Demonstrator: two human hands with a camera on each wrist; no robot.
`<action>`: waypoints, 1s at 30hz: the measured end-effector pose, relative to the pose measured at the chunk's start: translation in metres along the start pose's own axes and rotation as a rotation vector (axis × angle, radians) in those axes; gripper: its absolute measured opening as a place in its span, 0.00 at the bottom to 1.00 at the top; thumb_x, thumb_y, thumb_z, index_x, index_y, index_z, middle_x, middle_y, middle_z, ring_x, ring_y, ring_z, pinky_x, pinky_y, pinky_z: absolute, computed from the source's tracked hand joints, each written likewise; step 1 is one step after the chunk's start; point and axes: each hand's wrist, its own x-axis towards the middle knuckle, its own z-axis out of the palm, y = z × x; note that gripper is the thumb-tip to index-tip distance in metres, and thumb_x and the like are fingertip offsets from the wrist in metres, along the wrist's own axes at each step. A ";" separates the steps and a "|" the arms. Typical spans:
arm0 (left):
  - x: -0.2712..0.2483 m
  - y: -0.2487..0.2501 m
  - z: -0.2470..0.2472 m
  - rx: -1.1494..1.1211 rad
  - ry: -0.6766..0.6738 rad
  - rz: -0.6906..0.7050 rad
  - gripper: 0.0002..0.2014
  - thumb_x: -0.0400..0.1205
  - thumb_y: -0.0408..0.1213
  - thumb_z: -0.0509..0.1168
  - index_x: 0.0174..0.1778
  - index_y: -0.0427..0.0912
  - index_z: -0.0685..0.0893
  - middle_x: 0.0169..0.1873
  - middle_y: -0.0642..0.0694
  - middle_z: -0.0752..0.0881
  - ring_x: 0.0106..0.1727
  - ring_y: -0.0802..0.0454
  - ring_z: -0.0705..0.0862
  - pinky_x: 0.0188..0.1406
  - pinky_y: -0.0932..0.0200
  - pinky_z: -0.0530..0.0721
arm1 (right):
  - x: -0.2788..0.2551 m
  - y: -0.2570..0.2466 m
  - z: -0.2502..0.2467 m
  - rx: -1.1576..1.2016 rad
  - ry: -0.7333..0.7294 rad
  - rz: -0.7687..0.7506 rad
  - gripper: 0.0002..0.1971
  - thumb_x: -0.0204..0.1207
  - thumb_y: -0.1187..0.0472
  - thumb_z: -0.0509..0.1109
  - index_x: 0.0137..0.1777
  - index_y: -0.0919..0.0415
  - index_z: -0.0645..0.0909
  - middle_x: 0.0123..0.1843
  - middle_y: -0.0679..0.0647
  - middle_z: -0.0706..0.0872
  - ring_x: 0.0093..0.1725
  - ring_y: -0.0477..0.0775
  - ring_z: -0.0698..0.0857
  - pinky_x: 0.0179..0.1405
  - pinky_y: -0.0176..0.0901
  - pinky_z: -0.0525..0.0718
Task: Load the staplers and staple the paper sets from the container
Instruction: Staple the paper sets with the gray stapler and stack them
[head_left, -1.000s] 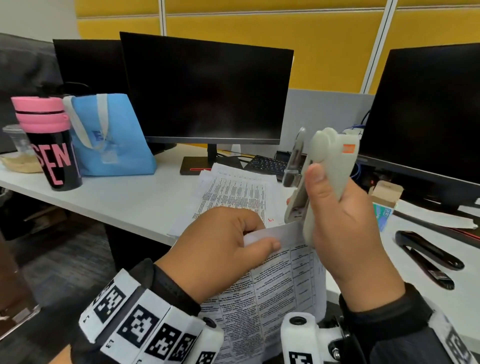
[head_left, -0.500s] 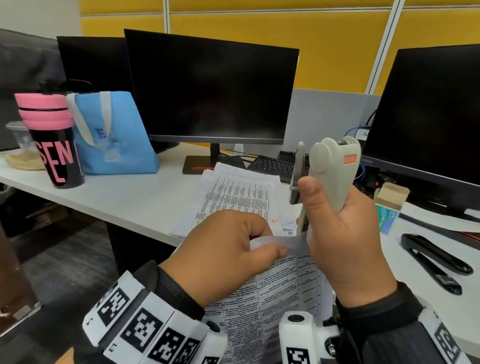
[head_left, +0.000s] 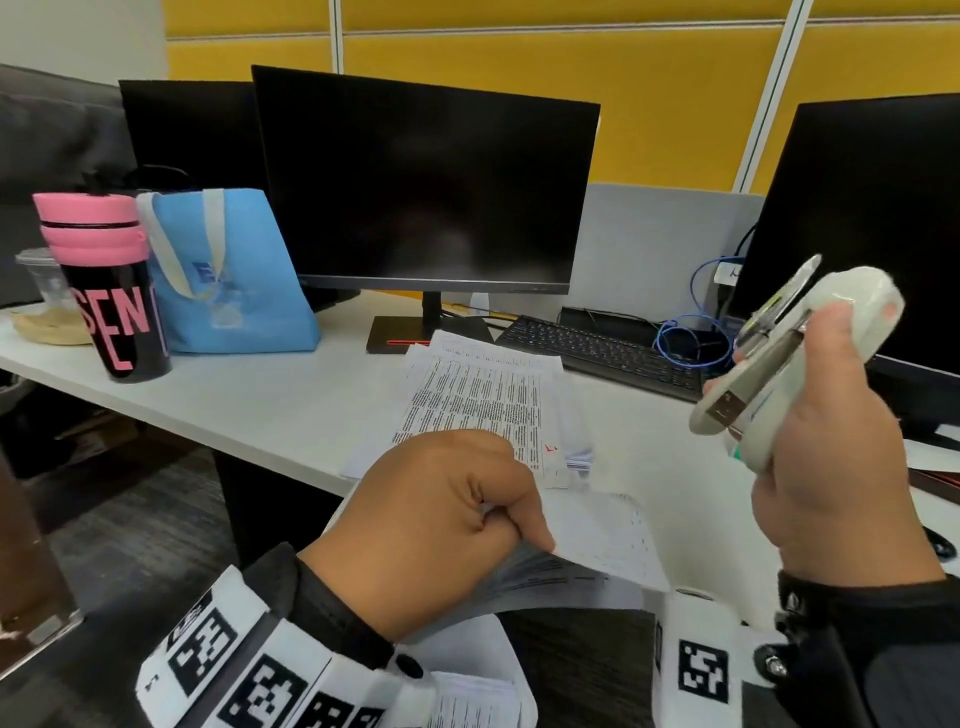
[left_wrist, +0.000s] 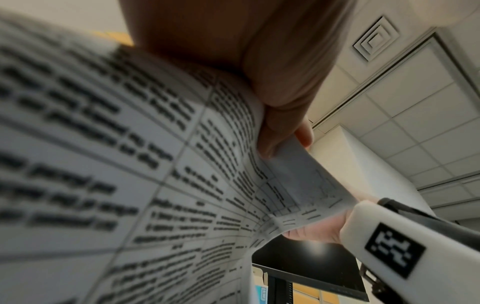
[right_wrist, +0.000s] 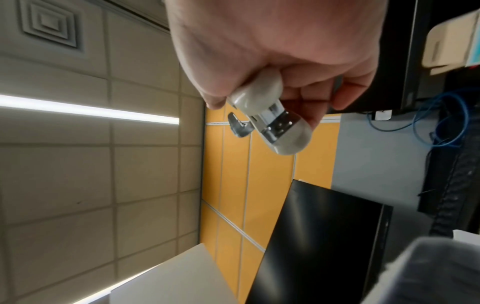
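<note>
My right hand (head_left: 826, 452) grips a pale grey stapler (head_left: 779, 369) and holds it up at the right, clear of the paper, tilted with its metal mouth toward the lower left. The right wrist view shows the stapler (right_wrist: 270, 121) wrapped by my fingers. My left hand (head_left: 441, 525) pinches the top corner of a printed paper set (head_left: 597, 545) near the desk's front edge; thumb and fingers curl round the sheets. In the left wrist view the paper set (left_wrist: 130, 164) bends under my fingers (left_wrist: 280, 123). A stack of printed papers (head_left: 483, 405) lies on the desk behind.
The white desk (head_left: 260, 400) carries a monitor (head_left: 421, 192), a keyboard (head_left: 597, 353), a blue bag (head_left: 228, 275) and a pink-lidded black tumbler (head_left: 104, 291). A second monitor (head_left: 872, 228) stands at the right, with blue cables (head_left: 691, 338) beside it.
My right hand has pulled the stapler off the paper corner and swung it up to the right. The left hand keeps the paper set, now lowered and bent flatter.
</note>
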 end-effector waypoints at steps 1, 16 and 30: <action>0.000 0.001 0.000 0.006 -0.007 0.002 0.16 0.69 0.29 0.67 0.42 0.57 0.88 0.32 0.59 0.83 0.35 0.63 0.81 0.33 0.71 0.74 | 0.001 0.002 -0.002 -0.030 0.011 0.032 0.23 0.74 0.31 0.62 0.55 0.48 0.79 0.60 0.53 0.86 0.60 0.57 0.86 0.63 0.58 0.82; -0.009 -0.014 0.004 -0.126 0.113 -0.190 0.14 0.72 0.62 0.63 0.43 0.59 0.87 0.36 0.60 0.89 0.42 0.59 0.87 0.44 0.51 0.86 | 0.025 0.073 -0.031 -0.892 -0.241 0.600 0.13 0.76 0.58 0.67 0.58 0.62 0.80 0.44 0.61 0.83 0.44 0.61 0.82 0.39 0.50 0.84; -0.022 -0.055 0.008 -0.304 0.341 -0.338 0.03 0.79 0.48 0.66 0.43 0.54 0.83 0.38 0.44 0.90 0.42 0.42 0.88 0.47 0.39 0.85 | -0.005 0.015 -0.009 -0.775 -0.763 0.173 0.21 0.66 0.35 0.67 0.58 0.36 0.84 0.54 0.33 0.88 0.53 0.37 0.85 0.51 0.37 0.80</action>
